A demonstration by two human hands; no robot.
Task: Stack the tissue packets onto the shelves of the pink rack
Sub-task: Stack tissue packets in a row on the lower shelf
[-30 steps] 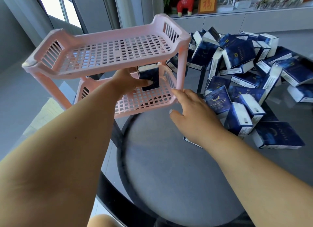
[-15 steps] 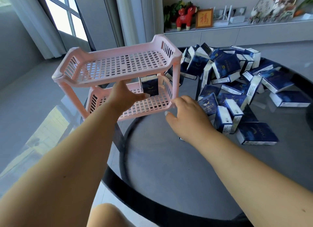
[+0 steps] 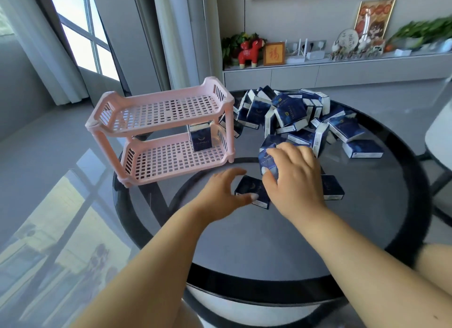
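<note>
**Head view: both hands leave the rack and go for fresh packets**

Head view shows a change from a second ago: the left hand (image 3: 221, 193), which was reaching into the lower shelf of the pink rack (image 3: 161, 132), has pulled back out, and the right hand (image 3: 291, 173) has moved away from the rack's front post. One tissue packet (image 3: 200, 138) stands upright on the lower shelf, at its far right corner. The upper shelf holds nothing. So one packet is placed, by my reading, and the next pick-up is beginning; most of the task is still ahead.

The pile of packets (image 3: 293, 117) lies on the counter (image 3: 244, 242) to the right of the rack, loose and jumbled, some flat and some on edge.

The left hand sits in front of the rack, low over the counter, its fingers and thumb curved in a wide arc around the near end of a flat packet (image 3: 253, 190); the thumb tip seems to touch its edge, but a firm grip is not there yet. The right hand, right of the rack and just beyond the left, is curled over an upright packet (image 3: 266, 160), thumb against its near face, fingers over the top.
</note>
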